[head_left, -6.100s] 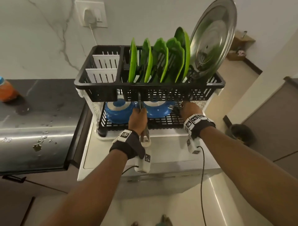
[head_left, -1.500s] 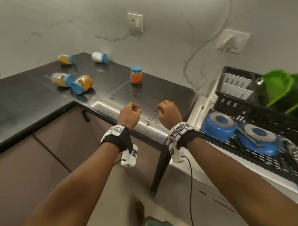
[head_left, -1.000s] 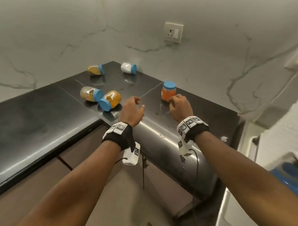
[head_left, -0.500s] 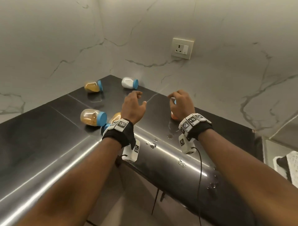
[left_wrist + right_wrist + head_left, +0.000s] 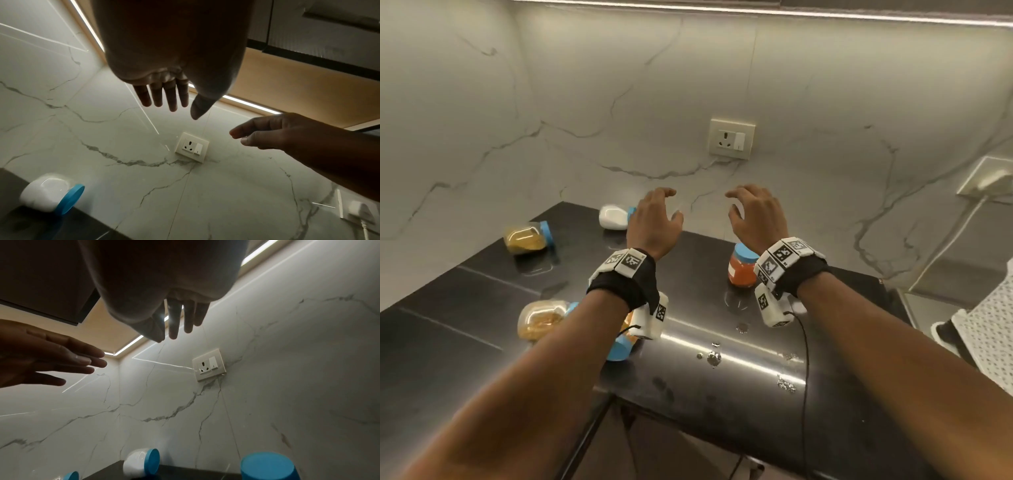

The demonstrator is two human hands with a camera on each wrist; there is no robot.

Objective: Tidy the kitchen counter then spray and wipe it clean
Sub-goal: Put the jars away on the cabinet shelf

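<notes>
From the head camera, both hands hang in the air above the glossy black stone counter, palms down and holding nothing. The left hand has its fingers loosely spread; the right hand has its fingers slightly bent. An upright clear jar of orange paste with a blue lid stands on the counter just below the right wrist. A toppled jar of white powder with a blue lid lies near the back wall beside the left hand. A toppled jar of yellow-brown powder lies further left, and another fallen jar of golden grains rests beside the left forearm, with a blue lid showing under that wrist. Water droplets speckle the front of the counter. A cream wall socket sits on the white marble backsplash.

The left wrist camera shows the left fingers straight and empty, the white jar below them.

The right wrist camera shows the right fingers extended and empty, the blue lid of the orange jar beneath.
</notes>
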